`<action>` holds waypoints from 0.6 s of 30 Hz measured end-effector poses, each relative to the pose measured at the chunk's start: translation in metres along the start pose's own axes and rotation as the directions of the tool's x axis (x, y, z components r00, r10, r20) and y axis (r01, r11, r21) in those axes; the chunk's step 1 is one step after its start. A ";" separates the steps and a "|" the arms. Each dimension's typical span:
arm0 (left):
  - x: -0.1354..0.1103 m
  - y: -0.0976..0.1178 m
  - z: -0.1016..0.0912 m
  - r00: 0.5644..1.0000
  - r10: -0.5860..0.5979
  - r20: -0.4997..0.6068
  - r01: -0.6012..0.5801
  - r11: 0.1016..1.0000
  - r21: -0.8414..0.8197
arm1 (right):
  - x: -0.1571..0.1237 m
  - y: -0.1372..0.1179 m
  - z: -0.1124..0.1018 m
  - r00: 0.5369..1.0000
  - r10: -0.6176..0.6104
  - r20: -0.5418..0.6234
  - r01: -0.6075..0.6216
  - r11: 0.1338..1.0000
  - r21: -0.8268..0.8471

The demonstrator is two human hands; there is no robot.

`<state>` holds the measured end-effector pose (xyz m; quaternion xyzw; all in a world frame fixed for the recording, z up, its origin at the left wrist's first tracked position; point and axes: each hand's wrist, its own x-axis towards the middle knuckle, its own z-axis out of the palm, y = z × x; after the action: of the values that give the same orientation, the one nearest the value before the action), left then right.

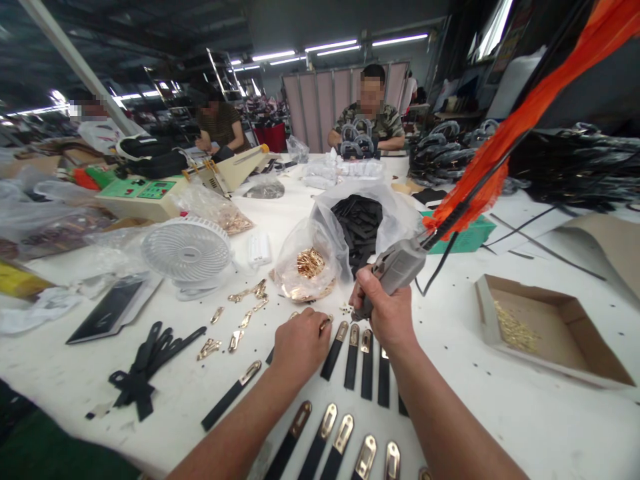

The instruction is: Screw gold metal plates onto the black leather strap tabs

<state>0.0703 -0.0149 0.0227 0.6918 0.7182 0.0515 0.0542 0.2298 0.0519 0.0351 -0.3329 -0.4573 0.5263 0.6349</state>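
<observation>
My right hand is wrapped around a grey electric screwdriver, its nose tilted down to the left near the table. The tip sits close to the gold ends of a row of black straps. Beside it, my left hand has its fingers pinched together, a small gold glint showing at them; what they hold is hidden. Another black strap with a gold metal end plate lies to its left. A nearer row of gold-tipped straps is spread below my wrists, partly covered by my forearms.
Ahead are a plastic bag of gold fittings and a bag of black pieces. A cardboard box with small gold screws stands right. Left are a white fan, loose straps and gold plates. Other people sit opposite.
</observation>
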 end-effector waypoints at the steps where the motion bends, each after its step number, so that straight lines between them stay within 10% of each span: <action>1: 0.000 0.000 0.001 1.000 0.002 0.000 -0.002 1.000 -0.001 | 0.000 0.000 0.000 1.000 0.001 0.000 -0.001 1.000 -0.001; 18: -0.007 0.003 0.007 1.000 -0.017 -0.025 0.016 0.999 -0.032 | -0.003 0.002 0.000 1.000 -0.007 0.015 0.007 1.000 -0.014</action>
<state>0.0748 -0.0221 0.0165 0.6842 0.7236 0.0714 0.0567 0.2287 0.0495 0.0324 -0.3318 -0.4668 0.5233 0.6310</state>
